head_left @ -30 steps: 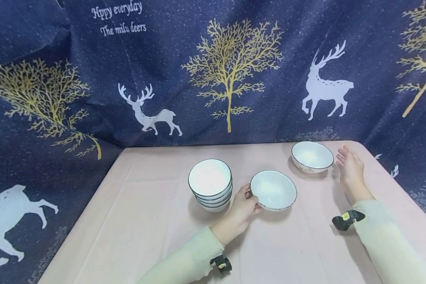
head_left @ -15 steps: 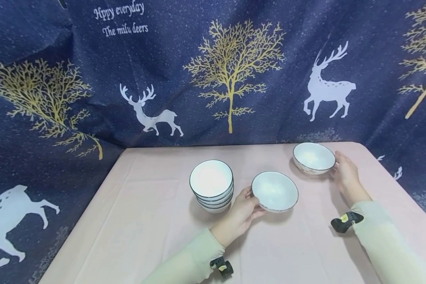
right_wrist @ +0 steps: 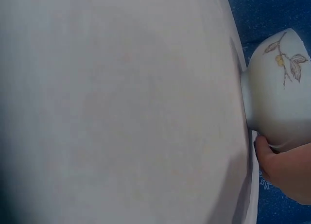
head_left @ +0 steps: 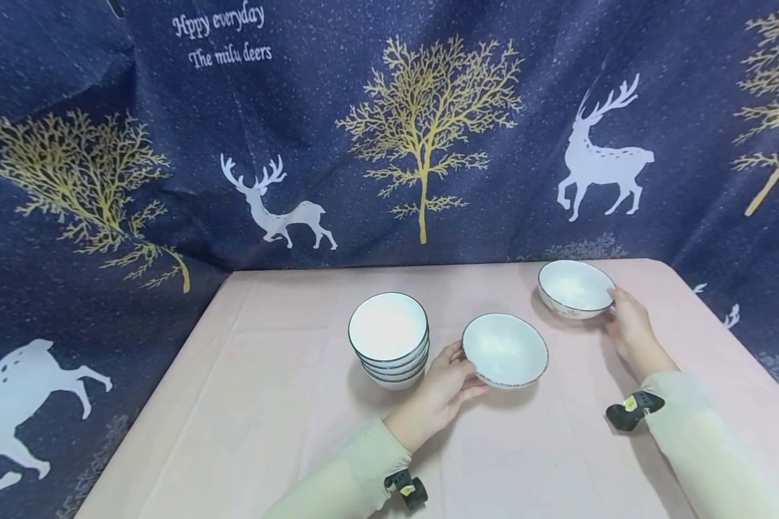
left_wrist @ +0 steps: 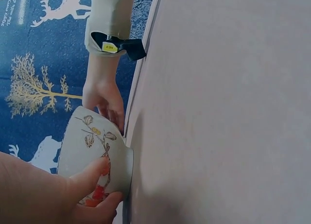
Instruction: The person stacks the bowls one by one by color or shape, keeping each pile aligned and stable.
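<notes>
My left hand [head_left: 441,393] grips the left side of a white dark-rimmed bowl [head_left: 506,351] in the middle of the table. In the left wrist view, leafy branches and red flowers decorate this bowl's outer wall [left_wrist: 114,156], with fingers lying against it. At the back right, my right hand [head_left: 636,328] pinches the right edge of another white bowl [head_left: 576,286]. The right wrist view shows that bowl's leaf-patterned side [right_wrist: 279,97]; part of the hand [right_wrist: 286,173] is beneath it there. Both bowls face upward. Some fingers are hidden behind the bowls.
A stack of several matching bowls [head_left: 389,328] stands just left of my left hand. Pale pink cloth [head_left: 266,404] covers the table. Behind it hangs a dark blue curtain [head_left: 493,194] with deer and trees. Each sleeve carries a black wrist camera [head_left: 634,411].
My right hand has moved left from beside the back right bowl and taken hold of its edge. My left hand keeps its grip on the middle bowl. The whole head view has shifted slightly.
</notes>
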Demonstrator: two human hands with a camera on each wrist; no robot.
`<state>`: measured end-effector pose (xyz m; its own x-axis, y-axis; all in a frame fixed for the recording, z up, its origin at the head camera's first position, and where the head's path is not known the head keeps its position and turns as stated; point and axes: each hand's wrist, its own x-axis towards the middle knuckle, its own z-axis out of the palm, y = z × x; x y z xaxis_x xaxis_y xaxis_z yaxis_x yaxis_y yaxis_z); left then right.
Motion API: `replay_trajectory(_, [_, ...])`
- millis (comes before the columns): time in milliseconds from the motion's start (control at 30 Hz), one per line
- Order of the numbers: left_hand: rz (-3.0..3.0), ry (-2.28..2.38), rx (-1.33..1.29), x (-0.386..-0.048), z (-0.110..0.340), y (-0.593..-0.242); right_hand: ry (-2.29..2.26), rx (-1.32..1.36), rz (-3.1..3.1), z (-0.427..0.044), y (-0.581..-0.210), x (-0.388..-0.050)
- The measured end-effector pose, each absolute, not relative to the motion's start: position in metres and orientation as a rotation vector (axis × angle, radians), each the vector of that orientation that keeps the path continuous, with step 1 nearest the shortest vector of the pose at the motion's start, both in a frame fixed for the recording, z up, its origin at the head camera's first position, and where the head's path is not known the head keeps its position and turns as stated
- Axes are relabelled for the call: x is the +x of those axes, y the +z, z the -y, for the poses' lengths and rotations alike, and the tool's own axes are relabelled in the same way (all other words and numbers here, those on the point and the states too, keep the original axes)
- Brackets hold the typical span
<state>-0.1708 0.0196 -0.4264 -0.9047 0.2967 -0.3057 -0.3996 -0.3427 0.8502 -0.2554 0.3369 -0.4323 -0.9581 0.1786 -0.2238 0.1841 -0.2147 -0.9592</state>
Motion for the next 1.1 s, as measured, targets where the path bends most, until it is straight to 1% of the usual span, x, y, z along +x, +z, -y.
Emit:
replay_trajectory(200, [-1.482,2.277,-0.147,-0.1693,-0.02,-0.4261,-2.338,0.451,-1.99,-0.3387,-0.4332,-0.2544])
replay_trajectory(467, [-1.491,2.268,-0.146,-0.1688,-0.0197,-0.4251,-2.406,0.411,-1.847,-0.3415,-0.4321,-0.2521])
replay_trajectory(1100, [-1.472,2.284,-0.152,-0.1689,-0.0194,-0.4251,-2.415,0.539,-1.999,-0.3346,-0.4318,-0.2507])
